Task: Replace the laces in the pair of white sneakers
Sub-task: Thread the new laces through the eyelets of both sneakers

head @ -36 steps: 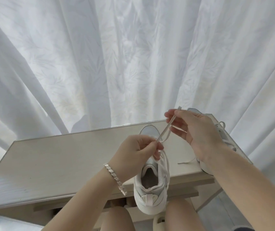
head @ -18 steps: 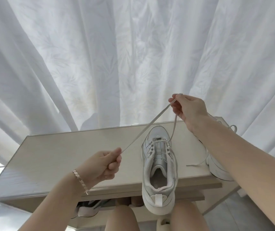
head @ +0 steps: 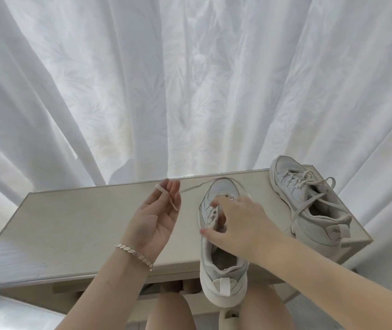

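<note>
Lace (head: pixel 191 189) runs from the toe of the near sneaker (head: pixel 223 277) across to the left hand (head: pixel 157 222). That hand is held palm up with its fingers nearly straight, and the free end lies draped over them. I judge it is held out to the side so the slack stays off the eyelets. Whether the strand is also nipped between two fingers I cannot tell.

The right hand (head: pixel 240 225) covers the tongue and eyelet rows, with the thumb at the shoe's left edge and the fingers bent down toward the holes. It is probably steadying the shoe or feeling for the next eyelet. The back of the hand hides whether it pinches anything.

The near sneaker lies on the table (head: pixel 71 222) with its toe pointing away and its heel hanging over the front edge above the person's knees. This brings the opening close and square to the person.

The other sneaker (head: pixel 309 206) sits well apart at the far right corner, out of the way, with a loose lace threaded through it. Lacing of the near shoe looks only partly done.
</note>
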The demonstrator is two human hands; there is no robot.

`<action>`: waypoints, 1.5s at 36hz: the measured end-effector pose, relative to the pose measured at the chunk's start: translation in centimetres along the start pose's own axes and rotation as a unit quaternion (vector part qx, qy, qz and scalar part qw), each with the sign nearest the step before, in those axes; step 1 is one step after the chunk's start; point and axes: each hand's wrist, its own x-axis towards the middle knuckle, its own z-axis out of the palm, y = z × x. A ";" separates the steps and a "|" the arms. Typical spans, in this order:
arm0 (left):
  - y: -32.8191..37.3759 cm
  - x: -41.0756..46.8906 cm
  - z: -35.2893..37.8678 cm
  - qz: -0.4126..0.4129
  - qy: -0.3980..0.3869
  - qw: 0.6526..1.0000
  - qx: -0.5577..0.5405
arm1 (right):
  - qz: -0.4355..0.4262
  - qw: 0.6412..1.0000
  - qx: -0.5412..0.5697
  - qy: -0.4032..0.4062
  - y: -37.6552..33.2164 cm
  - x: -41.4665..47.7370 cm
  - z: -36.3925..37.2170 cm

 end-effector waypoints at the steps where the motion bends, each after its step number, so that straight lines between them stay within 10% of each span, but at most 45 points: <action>1: -0.2 -0.2 0.1 0.003 0.002 1.000 0.004 | -0.003 1.000 -0.001 0.005 -0.1 -0.1 0.2; 12: -3.4 -1.5 -0.9 0.013 0.084 0.978 0.190 | -0.002 0.998 0.048 0.041 1.2 -1.9 -0.4; 38: -7.3 -1.3 -1.0 0.088 0.100 0.958 0.255 | -0.081 0.974 -0.020 0.209 3.7 -1.9 3.4; 54: -6.9 -0.9 -2.7 0.255 -0.014 0.737 0.626 | -0.101 0.966 -0.024 0.235 4.0 -1.9 3.7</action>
